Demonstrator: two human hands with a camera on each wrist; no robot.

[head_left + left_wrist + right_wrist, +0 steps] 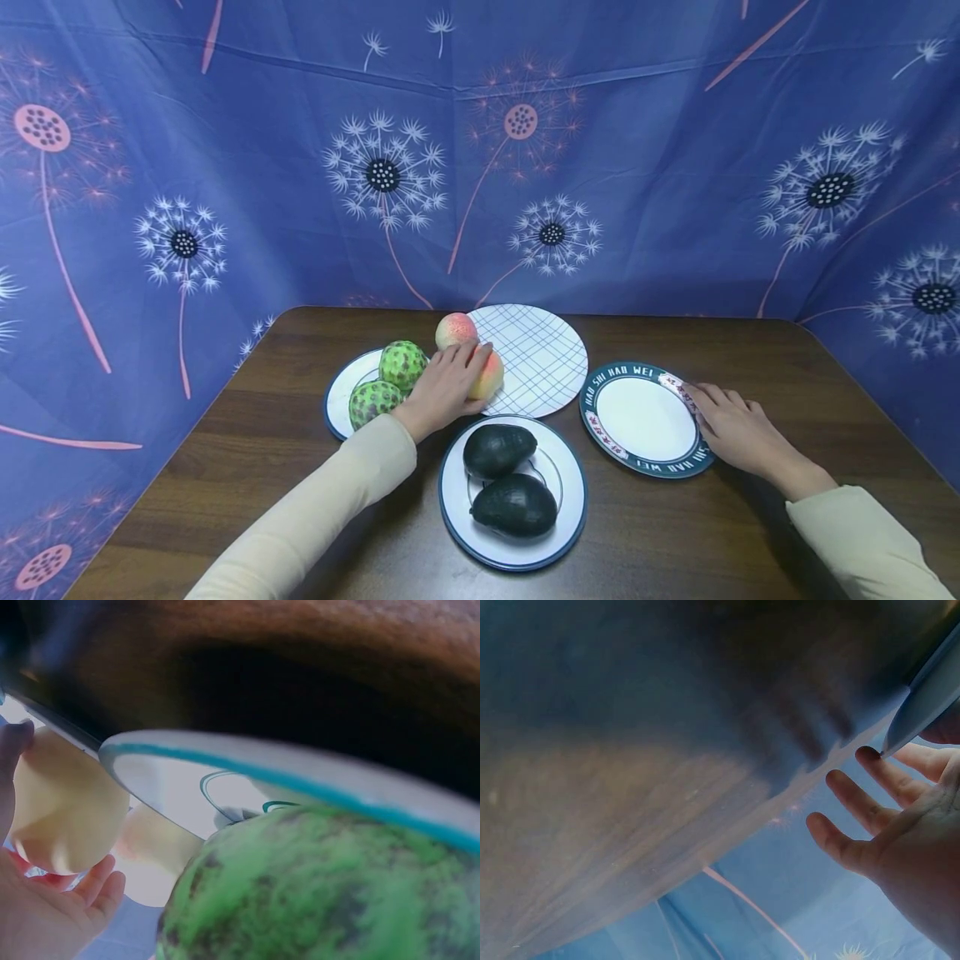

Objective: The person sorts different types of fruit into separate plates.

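Left hand [444, 385] clamped on a peach [491, 377], thumb one side, fingers the other. Peach is at the left edge of the grid plate [543, 358], under the palm and fingers, well apart from the right hand [738, 429]. Can't tell if it rests on the plate or is slightly lifted. Second peach [455, 326] just beyond the left fingers, near the same plate edge.

Right hand at the right rim of the green-rimmed plate [647, 418], fingers spread and touching it; right wrist view is dim, so can't tell whether the thumb pinches the rim. Hands are apart, grid plate and green-rimmed plate between them.

Two green speckled fruits [403, 365] on the left plate [345, 377], beside the left wrist. Two dark fruits [515, 505] on the front plate [553, 546], nearest the camera. All on a brown wooden table [780, 358].
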